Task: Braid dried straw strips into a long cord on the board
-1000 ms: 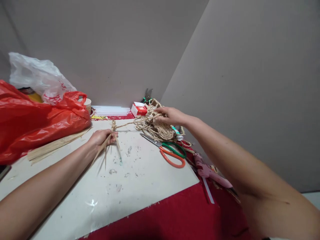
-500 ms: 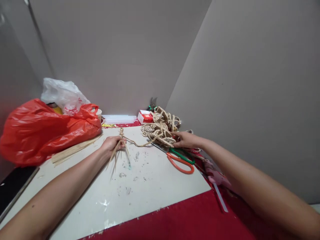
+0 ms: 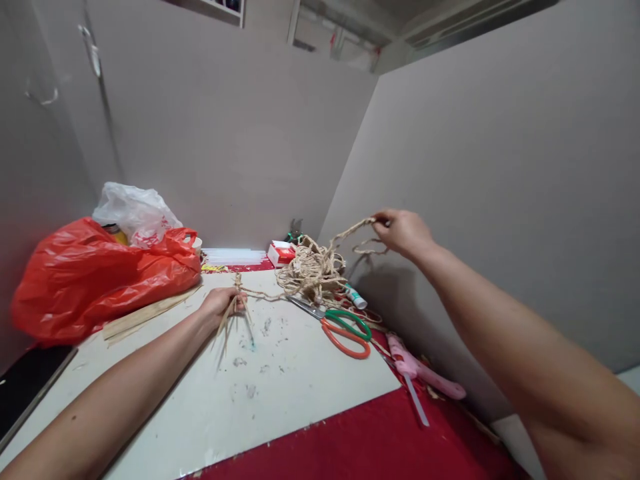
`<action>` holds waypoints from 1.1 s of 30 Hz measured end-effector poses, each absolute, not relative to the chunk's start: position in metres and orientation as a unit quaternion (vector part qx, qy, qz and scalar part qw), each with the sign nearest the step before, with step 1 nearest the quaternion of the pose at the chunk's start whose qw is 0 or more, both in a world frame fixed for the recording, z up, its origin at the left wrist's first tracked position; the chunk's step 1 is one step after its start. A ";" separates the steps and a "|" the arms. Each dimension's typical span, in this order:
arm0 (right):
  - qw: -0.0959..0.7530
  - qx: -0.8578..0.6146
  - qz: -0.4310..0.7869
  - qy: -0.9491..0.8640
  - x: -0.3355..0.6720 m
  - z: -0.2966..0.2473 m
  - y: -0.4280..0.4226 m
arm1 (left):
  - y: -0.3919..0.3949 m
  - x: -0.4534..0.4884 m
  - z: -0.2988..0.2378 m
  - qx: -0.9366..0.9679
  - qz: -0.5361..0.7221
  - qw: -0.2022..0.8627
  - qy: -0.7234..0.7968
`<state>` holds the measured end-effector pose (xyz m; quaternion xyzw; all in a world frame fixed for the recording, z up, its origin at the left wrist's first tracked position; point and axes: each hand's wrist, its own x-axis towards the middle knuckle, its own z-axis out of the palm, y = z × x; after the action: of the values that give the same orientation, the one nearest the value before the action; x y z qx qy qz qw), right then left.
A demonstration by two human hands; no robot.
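Observation:
My left hand (image 3: 223, 303) rests over the white board, fingers closed round a small bundle of straw-coloured strands (image 3: 227, 327) whose ends splay downward. A knotted tip sticks up above the fingers, and from it a twisted cord runs right to the heap of natural-fibre rope (image 3: 313, 270). My right hand (image 3: 403, 230) is raised to the right of the heap, pinching a length of that rope, which stretches from the pile to the fingertips; a loop hangs below. Scissors (image 3: 345, 331) with green and orange handles lie in front of the heap.
A pink glue gun (image 3: 407, 363) and a white-green tube (image 3: 356, 297) lie at the right. The red plastic bag (image 3: 95, 280) fills the left, flat pale strips (image 3: 150, 313) beside it. Behind are white sticks (image 3: 235, 257), a red-white box (image 3: 281, 253) and pliers (image 3: 295, 230). Grey walls enclose the table.
My right hand has lifted from the rope heap up and to the right, drawing out a length of rope. My left hand keeps its hold. The camera view has tilted upward.

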<state>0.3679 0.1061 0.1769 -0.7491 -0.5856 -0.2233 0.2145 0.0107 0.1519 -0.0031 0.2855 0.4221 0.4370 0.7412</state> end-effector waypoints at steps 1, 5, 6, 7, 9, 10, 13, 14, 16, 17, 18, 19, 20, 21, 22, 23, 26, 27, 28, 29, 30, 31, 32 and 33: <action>0.270 -0.740 -0.244 -0.566 0.368 0.185 0.108 | 0.152 0.011 -0.003 0.290 0.435 0.738 0.425; 0.458 -0.670 -0.306 -0.497 0.365 0.217 0.113 | 0.153 0.010 -0.003 0.308 0.431 0.729 0.433; 0.487 -0.648 -0.320 -0.491 0.361 0.225 0.113 | 0.153 0.010 -0.003 0.311 0.431 0.727 0.434; 0.508 -0.625 -0.334 -0.490 0.356 0.232 0.112 | 0.153 0.010 -0.003 0.314 0.431 0.726 0.434; 0.518 -0.588 -0.365 -0.502 0.344 0.247 0.108 | 0.153 0.010 -0.003 0.316 0.430 0.725 0.434; 0.513 -0.574 -0.382 -0.512 0.337 0.254 0.106 | 0.153 0.010 -0.003 0.316 0.430 0.725 0.435; 0.482 -0.537 -0.426 -0.545 0.319 0.273 0.097 | 0.153 0.010 -0.001 0.317 0.427 0.728 0.432; 0.471 -0.530 -0.438 -0.552 0.314 0.278 0.094 | 0.153 0.010 -0.001 0.317 0.426 0.729 0.431; 0.450 -0.534 -0.454 -0.553 0.310 0.284 0.091 | 0.153 0.010 0.000 0.317 0.425 0.731 0.429; 0.440 -0.547 -0.456 -0.547 0.310 0.284 0.090 | 0.153 0.010 0.000 0.317 0.425 0.731 0.429; 0.425 -0.569 -0.451 -0.540 0.312 0.281 0.091 | 0.152 0.010 0.000 0.317 0.425 0.731 0.430; 0.400 -0.601 -0.436 -0.537 0.314 0.275 0.092 | 0.152 0.010 0.000 0.316 0.426 0.731 0.430; 0.354 -0.643 -0.404 -0.546 0.317 0.267 0.094 | 0.151 0.011 0.001 0.316 0.427 0.730 0.429; 0.285 -0.688 -0.350 -0.567 0.321 0.256 0.097 | 0.150 0.011 0.001 0.316 0.428 0.730 0.429; 0.199 -0.723 -0.280 -0.599 0.324 0.243 0.099 | 0.150 0.011 0.001 0.316 0.429 0.730 0.428; 0.100 -0.742 -0.193 -0.635 0.325 0.229 0.101 | 0.149 0.011 0.001 0.315 0.431 0.729 0.428; 0.021 -0.703 -0.078 -0.707 0.323 0.185 0.101 | 0.149 0.011 0.001 0.311 0.434 0.729 0.429; 0.058 -0.686 -0.088 -0.720 0.319 0.172 0.099 | 0.149 0.011 0.001 0.308 0.434 0.729 0.430; 0.087 -0.670 -0.088 -0.732 0.315 0.160 0.097 | 0.149 0.011 0.001 0.305 0.434 0.730 0.430; 0.100 -0.658 -0.082 -0.742 0.312 0.149 0.095 | 0.149 0.011 0.002 0.301 0.434 0.732 0.430; 0.097 -0.648 -0.072 -0.752 0.309 0.138 0.094 | 0.149 0.012 0.002 0.296 0.433 0.734 0.431; 0.082 -0.639 -0.064 -0.762 0.307 0.128 0.093 | 0.149 0.012 0.002 0.291 0.432 0.736 0.433; 0.063 -0.631 -0.064 -0.771 0.306 0.119 0.095 | 0.149 0.012 0.003 0.282 0.430 0.740 0.435; 0.044 -0.621 -0.071 -0.779 0.305 0.110 0.097 | 0.149 0.012 0.003 0.271 0.427 0.744 0.437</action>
<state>0.3055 0.0969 0.1101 -0.6211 -0.7793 -0.0711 0.0444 0.0122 0.1492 0.0029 0.2714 0.4367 0.4271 0.7438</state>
